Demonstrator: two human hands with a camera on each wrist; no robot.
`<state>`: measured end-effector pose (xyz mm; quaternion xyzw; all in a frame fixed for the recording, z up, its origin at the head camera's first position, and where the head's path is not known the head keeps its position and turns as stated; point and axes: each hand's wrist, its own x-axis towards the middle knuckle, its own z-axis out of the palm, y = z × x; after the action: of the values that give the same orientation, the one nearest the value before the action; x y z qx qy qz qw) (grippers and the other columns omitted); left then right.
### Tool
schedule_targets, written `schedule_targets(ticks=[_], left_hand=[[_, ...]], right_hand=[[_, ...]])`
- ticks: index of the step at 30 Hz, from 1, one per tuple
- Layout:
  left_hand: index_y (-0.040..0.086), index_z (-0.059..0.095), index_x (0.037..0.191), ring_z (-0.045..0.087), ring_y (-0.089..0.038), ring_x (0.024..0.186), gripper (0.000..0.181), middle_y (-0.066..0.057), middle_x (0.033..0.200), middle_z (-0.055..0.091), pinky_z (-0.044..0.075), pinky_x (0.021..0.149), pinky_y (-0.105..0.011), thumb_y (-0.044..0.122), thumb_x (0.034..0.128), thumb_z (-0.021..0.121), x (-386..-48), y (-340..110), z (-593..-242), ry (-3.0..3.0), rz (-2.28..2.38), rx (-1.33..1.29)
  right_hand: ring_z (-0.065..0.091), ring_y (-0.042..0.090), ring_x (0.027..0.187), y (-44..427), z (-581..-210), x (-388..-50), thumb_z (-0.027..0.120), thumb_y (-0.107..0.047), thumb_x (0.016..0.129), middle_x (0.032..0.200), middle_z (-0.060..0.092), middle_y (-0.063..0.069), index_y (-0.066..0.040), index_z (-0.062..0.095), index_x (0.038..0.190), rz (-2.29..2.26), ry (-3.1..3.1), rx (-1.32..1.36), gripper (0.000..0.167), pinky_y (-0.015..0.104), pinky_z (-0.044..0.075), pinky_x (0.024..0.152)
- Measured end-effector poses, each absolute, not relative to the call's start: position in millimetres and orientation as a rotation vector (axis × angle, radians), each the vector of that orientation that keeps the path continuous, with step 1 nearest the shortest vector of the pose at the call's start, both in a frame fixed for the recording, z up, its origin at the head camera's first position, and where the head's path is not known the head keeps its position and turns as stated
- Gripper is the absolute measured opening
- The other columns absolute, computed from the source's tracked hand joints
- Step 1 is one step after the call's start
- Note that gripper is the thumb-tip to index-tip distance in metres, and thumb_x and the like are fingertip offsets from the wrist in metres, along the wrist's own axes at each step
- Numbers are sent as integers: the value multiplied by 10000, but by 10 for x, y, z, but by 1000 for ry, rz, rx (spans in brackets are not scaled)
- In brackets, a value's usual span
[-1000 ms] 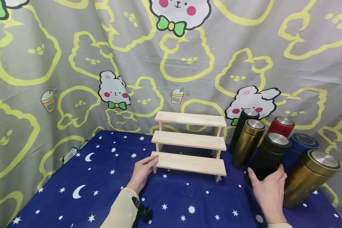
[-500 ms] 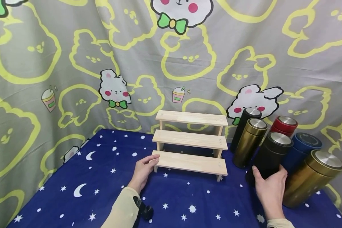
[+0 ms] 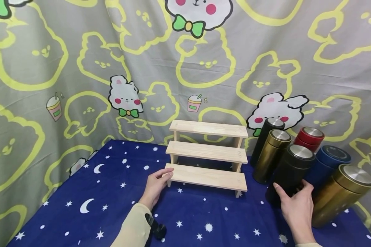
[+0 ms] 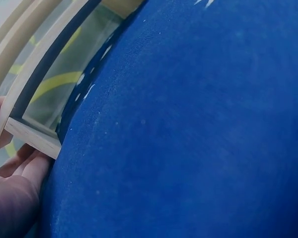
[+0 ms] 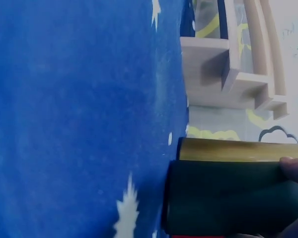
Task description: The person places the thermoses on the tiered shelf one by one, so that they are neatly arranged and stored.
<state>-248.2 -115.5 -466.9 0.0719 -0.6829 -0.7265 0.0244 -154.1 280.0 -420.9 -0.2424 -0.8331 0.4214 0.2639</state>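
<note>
My left hand (image 3: 154, 188) grips the left end of the lowest step of a three-tier wooden display stand (image 3: 205, 176). In the left wrist view, the thumb lies on top of the board and the fingers (image 4: 32, 166) are beneath it, by the side support. On the right, my right hand (image 3: 298, 209) holds a black thermos flask (image 3: 292, 171) low on its body, thumb on the left side. The flask (image 5: 218, 196) looks dark green in the right wrist view; whether its base touches the cloth I cannot tell. Part of its right side is hidden by my fingers.
Around the held flask stand a slim gold flask (image 3: 270, 159), another black flask (image 3: 263, 140), a red one (image 3: 307, 139), a blue one (image 3: 323, 168) and a large gold one (image 3: 337, 200). A starry blue cloth (image 3: 111, 209) covers the table; a patterned curtain (image 3: 160, 68) hangs behind.
The black flask in my right hand has shifted slightly left and nearer, widening the gap to the large gold flask. My left hand stays on the stand.
</note>
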Motion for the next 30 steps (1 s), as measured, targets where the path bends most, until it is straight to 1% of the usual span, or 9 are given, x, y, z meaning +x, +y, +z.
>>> schedule_targets(ticks=[7, 11, 17, 20, 22, 26, 27, 29, 30], left_hand=[[-5, 729, 1123, 602, -141, 948, 259, -167, 1246, 621, 503, 775, -246, 98, 885, 738, -2488, -1144, -4689, -2113, -2237, 203], [-13, 727, 1121, 612, -159, 975, 261, -177, 1251, 619, 511, 807, -270, 91, 881, 740, -2489, -1131, -4706, -2109, -2262, 176], [-12, 719, 1138, 613, -198, 1012, 264, -206, 1280, 595, 514, 842, -304, 82, 891, 724, -2488, -1185, -4696, -2131, -2245, 191], [-10, 707, 1162, 604, -212, 1045, 277, -220, 1319, 564, 508, 873, -327, 89, 903, 713, -2480, -1198, -4682, -2159, -2253, 178], [-3, 707, 1166, 601, -217, 1051, 277, -217, 1332, 555, 505, 885, -342, 91, 905, 711, -2477, -1199, -4677, -2173, -2258, 179], [2, 713, 1155, 596, -238, 1090, 265, -203, 1336, 556, 490, 932, -382, 85, 904, 709, -2484, -1196, -4681, -2163, -2274, 176], [6, 716, 1152, 593, -243, 1100, 263, -197, 1337, 558, 484, 942, -394, 90, 903, 711, -2486, -1198, -4682, -2162, -2275, 174], [0, 712, 1153, 583, -262, 1130, 264, -199, 1342, 554, 468, 963, -421, 90, 905, 708, -2484, -1207, -4690, -2157, -2285, 159], [-6, 709, 1155, 577, -269, 1141, 266, -202, 1347, 549, 462, 970, -429, 86, 906, 705, -2480, -1214, -4696, -2157, -2291, 153]], right_hand=[[478, 473, 1177, 2750, -4019, -1419, 761, -361, 859, 1351, 449, 346, 17, 229, 1491, 1173, -2299, -674, 909, 573, 394, 926], [481, 439, 1188, 2719, -3888, -1354, 775, -354, 850, 1378, 438, 313, -16, 226, 1503, 1177, -2313, -660, 917, 519, 422, 972], [470, 433, 1227, 2632, -3767, -1368, 811, -312, 824, 1370, 440, 286, -5, 260, 1475, 1182, -2322, -519, 907, 572, 416, 942], [484, 427, 1212, 2623, -3707, -1382, 813, -318, 822, 1348, 459, 285, -1, 276, 1471, 1159, -2356, -470, 900, 556, 420, 933], [502, 420, 1185, 2619, -3668, -1394, 817, -324, 819, 1323, 476, 286, 4, 287, 1468, 1147, -2379, -429, 899, 388, 486, 931], [532, 433, 1138, 2579, -3581, -1435, 814, -330, 824, 1310, 477, 279, 10, 294, 1463, 1164, -2403, -310, 891, 232, 515, 829], [539, 430, 1131, 2560, -3556, -1448, 816, -324, 822, 1307, 483, 271, 5, 305, 1456, 1168, -2400, -279, 878, 160, 500, 793], [546, 435, 1124, 2516, -3510, -1469, 814, -313, 826, 1312, 486, 260, -5, 318, 1451, 1190, -2392, -231, 855, 211, 507, 811], [555, 438, 1118, 2489, -3495, -1477, 820, -300, 822, 1309, 495, 255, -8, 332, 1444, 1206, -2381, -215, 843, 188, 500, 805]])
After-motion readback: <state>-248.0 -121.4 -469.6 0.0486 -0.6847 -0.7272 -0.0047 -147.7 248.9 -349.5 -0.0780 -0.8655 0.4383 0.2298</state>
